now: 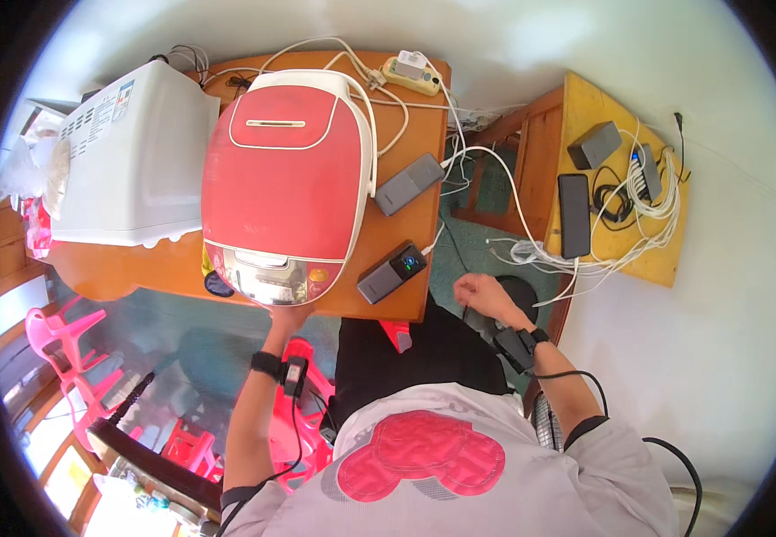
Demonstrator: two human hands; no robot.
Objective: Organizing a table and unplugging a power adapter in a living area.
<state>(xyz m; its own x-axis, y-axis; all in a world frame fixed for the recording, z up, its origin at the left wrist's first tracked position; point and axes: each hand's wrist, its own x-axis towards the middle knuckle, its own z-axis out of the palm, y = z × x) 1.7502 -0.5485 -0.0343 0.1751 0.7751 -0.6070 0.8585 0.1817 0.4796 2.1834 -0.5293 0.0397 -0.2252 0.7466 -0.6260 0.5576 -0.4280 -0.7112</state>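
A red and white rice cooker (287, 194) stands on the orange-brown wooden table (388, 255), its lid closed. My left hand (292, 318) is at the table's front edge, just below the cooker's shiny front panel; its fingers are hidden. To the right of the table hangs my right hand (485, 295), with curled fingers. A thin dark cable runs close by it, and whether the fingers grip it is unclear. Two grey power banks lie right of the cooker: one (409, 184) with a white cable plugged in, the other (391, 272) with a lit display and a cable.
A white appliance (139, 161) stands left of the cooker. Behind are a power strip (414, 77) and loose cords. A yellow wooden stool (602, 101) at right carries a smartphone (574, 215), a dark box (594, 145) and coiled white cables (656, 194). Pink plastic chairs (69, 335) stand at lower left.
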